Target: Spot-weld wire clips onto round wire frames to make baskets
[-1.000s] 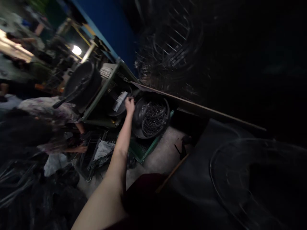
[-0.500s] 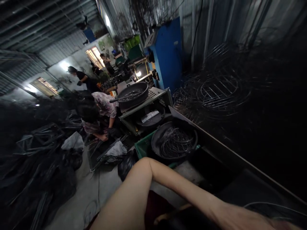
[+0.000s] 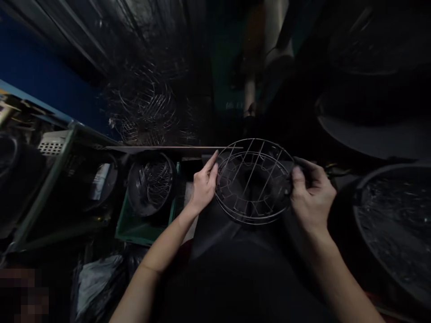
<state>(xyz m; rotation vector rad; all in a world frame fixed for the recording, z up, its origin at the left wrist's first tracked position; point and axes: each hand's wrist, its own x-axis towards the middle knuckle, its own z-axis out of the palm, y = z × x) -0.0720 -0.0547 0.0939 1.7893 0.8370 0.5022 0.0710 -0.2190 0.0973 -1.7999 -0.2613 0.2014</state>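
Between my two hands is a round wire rack (image 3: 255, 181), with parallel bars across its top ring and bent wire around the sides. My left hand (image 3: 204, 181) grips its left rim between thumb and fingers. On the opposite side, my right hand (image 3: 311, 188) is closed on the right rim, thumb toward me. The rack is held above a dark covering over my lap, in front of a machine's metal rod (image 3: 249, 96).
Left of me a black basin (image 3: 133, 195) of wire rings sits in a green crate (image 3: 134, 235). A large black tub (image 3: 362, 224) of small pieces stands at right. More wire rings (image 3: 144, 107) are piled behind a long ledge (image 3: 178, 147). A blue cabinet (image 3: 43, 63) is at upper left.
My view has swung right, from the room and co-workers to the machine. Both hands now show, holding the wire rack; before, one forearm reached to the lower right.
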